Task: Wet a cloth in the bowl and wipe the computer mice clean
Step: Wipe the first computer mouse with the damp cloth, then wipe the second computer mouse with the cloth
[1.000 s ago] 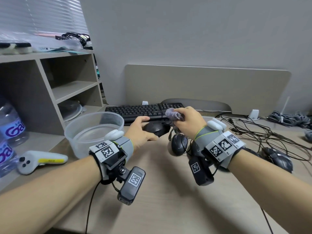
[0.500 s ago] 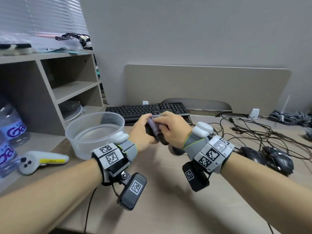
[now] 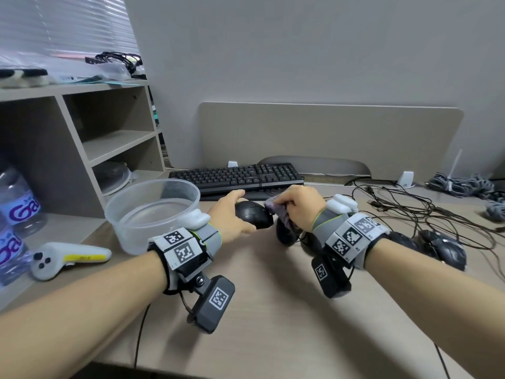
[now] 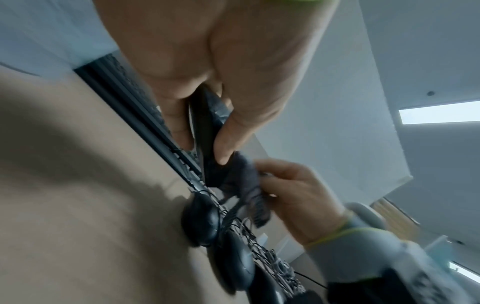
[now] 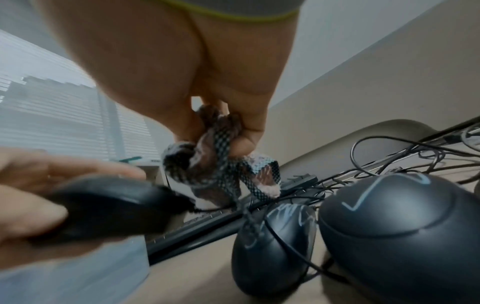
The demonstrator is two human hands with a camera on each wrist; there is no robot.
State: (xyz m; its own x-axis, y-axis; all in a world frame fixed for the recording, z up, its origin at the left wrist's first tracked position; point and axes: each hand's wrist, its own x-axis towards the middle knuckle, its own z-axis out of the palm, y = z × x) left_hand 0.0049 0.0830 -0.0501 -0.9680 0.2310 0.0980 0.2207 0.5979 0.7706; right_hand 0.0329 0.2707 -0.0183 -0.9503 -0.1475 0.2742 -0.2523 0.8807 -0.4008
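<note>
My left hand (image 3: 232, 217) grips a black computer mouse (image 3: 252, 214) and holds it lifted off the desk, thumb on its near side (image 4: 207, 131). My right hand (image 3: 296, 207) holds a bunched grey-purple cloth (image 3: 277, 212) against the mouse's right end; the cloth (image 5: 215, 162) hangs from curled fingers. A clear plastic bowl (image 3: 153, 214) with water stands to the left. Other black mice (image 5: 272, 242) lie on the desk under my right wrist, and more (image 3: 442, 248) lie farther right.
A black keyboard (image 3: 235, 177) lies behind the hands. Tangled cables (image 3: 426, 212) spread over the right of the desk. A white controller (image 3: 65, 258) and water bottles (image 3: 16, 214) sit at left beside a shelf unit (image 3: 82, 132). A desk divider (image 3: 328, 132) stands behind.
My left hand went from resting on the mouse to lifting it. My right hand brought the cloth onto the mouse, then drew it rightward to the mouse's right end.
</note>
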